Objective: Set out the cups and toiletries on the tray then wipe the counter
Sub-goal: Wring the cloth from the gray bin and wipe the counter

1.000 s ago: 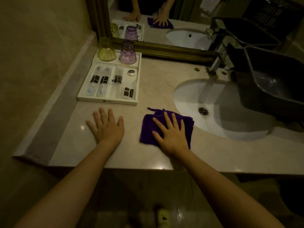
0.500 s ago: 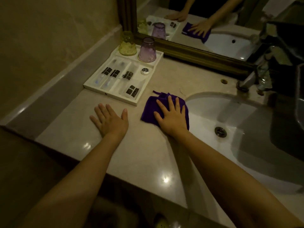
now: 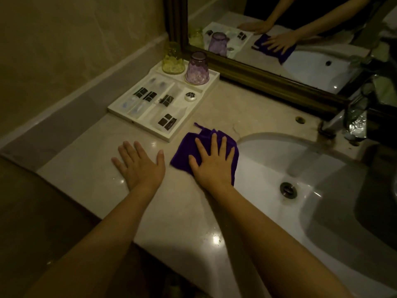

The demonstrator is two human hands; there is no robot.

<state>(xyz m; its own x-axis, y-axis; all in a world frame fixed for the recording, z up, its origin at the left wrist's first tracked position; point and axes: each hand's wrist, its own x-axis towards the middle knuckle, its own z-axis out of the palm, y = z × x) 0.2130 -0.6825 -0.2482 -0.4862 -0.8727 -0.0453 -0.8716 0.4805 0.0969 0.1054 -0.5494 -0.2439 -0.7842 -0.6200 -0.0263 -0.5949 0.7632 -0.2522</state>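
Cups sit at the far left of my view: a yellow-green cup (image 3: 173, 61) and, just to its right, a purple cup (image 3: 197, 69), both upside down in the far compartments of the white tray (image 3: 194, 117). Nearer in the same tray I see wrapped toiletries (image 3: 148, 97) with dark labels lying in the long slots, and a small round container (image 3: 190, 96) in the slot to their right. The tray rests on the beige counter (image 3: 90, 168), close to the wall and the framed mirror (image 3: 279, 82).

Nearer to me, my left hand (image 3: 140, 166) lies flat on the bare counter, fingers spread, holding nothing. Just to its right, apart from it, my right hand (image 3: 212, 164) presses palm-down with spread fingers on the purple cloth (image 3: 185, 150). That cloth lies on the counter just near the tray's near right corner, its right side reaching the rim of the white sink (image 3: 335, 179). Farther right, the drain (image 3: 288, 189) shows in the basin and the metal tap (image 3: 343, 119) stands at the sink's far edge, below the mirror.
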